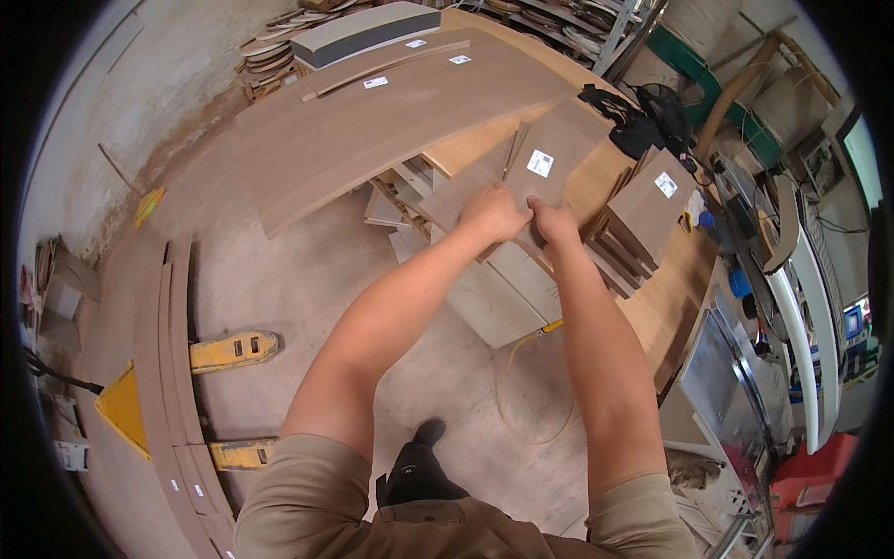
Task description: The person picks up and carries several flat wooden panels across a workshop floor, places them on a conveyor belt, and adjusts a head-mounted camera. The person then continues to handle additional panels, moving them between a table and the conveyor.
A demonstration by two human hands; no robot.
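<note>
Both my arms reach forward to the near edge of a wooden workbench [596, 191]. My left hand [496, 216] is closed at the near end of a brown wood panel [456, 191]. Close beside it, my right hand [555, 224] grips the near edge of another brown panel [563, 140], its thumb on top. That panel carries a white label [540, 164] and lies flat among similar pieces. The fingers under the edges are hidden. To the right of my hands sits a stack of smaller brown panels [643, 210], also labelled on top.
A large brown board [391, 121] with labels spans the bench's far left. Black straps or a bag [643, 116] lie at the back right. Long brown boards [172, 373] rest across a yellow pallet jack [233, 352] on the left. A hose [503, 401] loops on the floor below.
</note>
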